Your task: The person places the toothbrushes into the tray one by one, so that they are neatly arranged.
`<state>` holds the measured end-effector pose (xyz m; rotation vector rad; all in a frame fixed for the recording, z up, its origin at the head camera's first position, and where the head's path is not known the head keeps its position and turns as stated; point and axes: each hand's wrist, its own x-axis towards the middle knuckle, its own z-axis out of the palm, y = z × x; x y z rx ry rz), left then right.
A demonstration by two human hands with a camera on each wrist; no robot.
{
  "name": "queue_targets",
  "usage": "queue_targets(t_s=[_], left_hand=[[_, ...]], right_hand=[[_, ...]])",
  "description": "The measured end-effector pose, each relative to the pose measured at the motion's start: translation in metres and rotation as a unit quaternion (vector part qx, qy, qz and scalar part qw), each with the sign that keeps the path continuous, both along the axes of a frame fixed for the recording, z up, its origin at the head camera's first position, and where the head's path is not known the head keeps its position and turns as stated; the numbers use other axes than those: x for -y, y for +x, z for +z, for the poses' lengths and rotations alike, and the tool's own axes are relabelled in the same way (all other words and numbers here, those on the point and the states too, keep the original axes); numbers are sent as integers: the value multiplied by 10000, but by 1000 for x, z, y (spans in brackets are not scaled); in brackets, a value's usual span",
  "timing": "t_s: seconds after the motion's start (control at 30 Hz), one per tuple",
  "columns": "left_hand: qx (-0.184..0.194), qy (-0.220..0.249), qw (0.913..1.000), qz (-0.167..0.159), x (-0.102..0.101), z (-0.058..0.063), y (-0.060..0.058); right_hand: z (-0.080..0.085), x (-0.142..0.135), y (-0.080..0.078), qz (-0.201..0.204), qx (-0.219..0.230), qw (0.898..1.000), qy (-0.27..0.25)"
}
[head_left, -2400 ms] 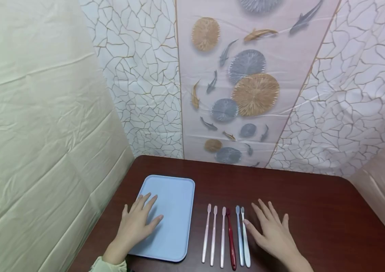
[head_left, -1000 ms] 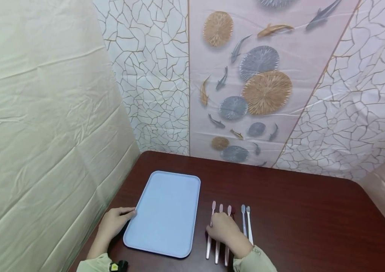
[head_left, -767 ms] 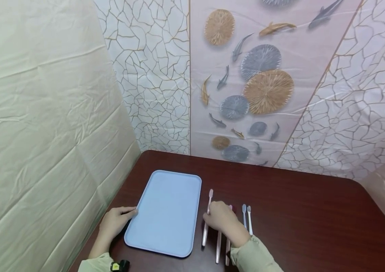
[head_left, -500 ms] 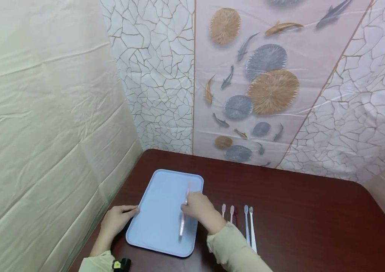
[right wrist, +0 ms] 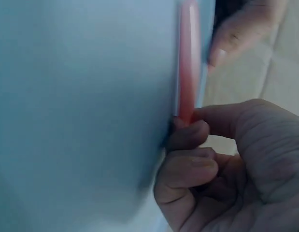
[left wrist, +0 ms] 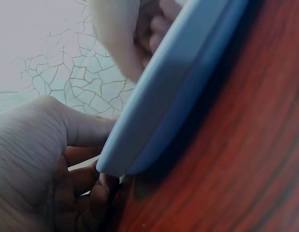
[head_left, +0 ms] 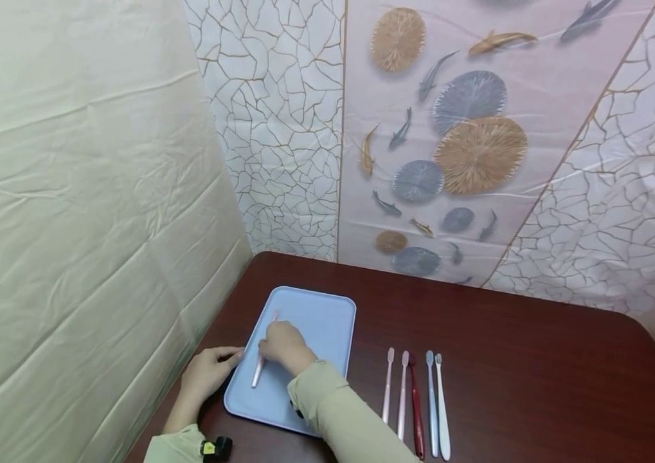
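Near the left side of the light blue tray (head_left: 324,325), my right hand (head_left: 285,344) pinches a pale pink toothbrush (head_left: 258,372) between thumb and curled fingers. The toothbrush lies lengthwise along the tray, its head pointing away from me. In the right wrist view its glossy handle (right wrist: 189,58) runs close beside the tray's rim. My left hand (head_left: 208,373) grips the tray's left edge. The left wrist view shows the thumb (left wrist: 89,128) at the rim and the other fingers curled below it.
To the right of the tray, a row of toothbrushes lies on the dark red-brown table (head_left: 535,373): two pink ones (head_left: 388,386), a dark red one (head_left: 416,411), a blue one (head_left: 432,405) and a white one (head_left: 442,411). Patterned cloth (head_left: 281,128) hangs behind the table.
My right hand took the leftmost pink toothbrush from the row and carried it left across the tray to its left side. My left hand moved from above the tray to its left edge.
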<state>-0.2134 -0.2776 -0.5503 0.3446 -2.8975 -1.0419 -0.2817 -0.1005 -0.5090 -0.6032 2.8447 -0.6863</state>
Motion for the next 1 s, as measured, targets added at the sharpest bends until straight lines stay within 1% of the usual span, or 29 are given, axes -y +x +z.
queue_targets(t_s=[0.2,0.4,0.53,0.77,0.93,1.0], left_hand=[[-121,16,9999,-36,-1,-3,0],[-218,103,9997,-32,0,-4,0],[-222,114,9997,1,1,-4,0],[-79,96,9999,-18,-2,-5,0],[-62,102,9999,33,-1,-3,0],[-77,128,9999,32,0,-1,0]], right_hand=[[-9,15,-4,20,-65,9997,-242],[-10,18,-5,-3,-66,9999,-126],[-9,19,-5,-2,-51,9997,-229],[-1,3,0,145,125,9984,-529],[13,-21,6,325,48,9970,-695],[20,-34,8,325,59,9966,-761]])
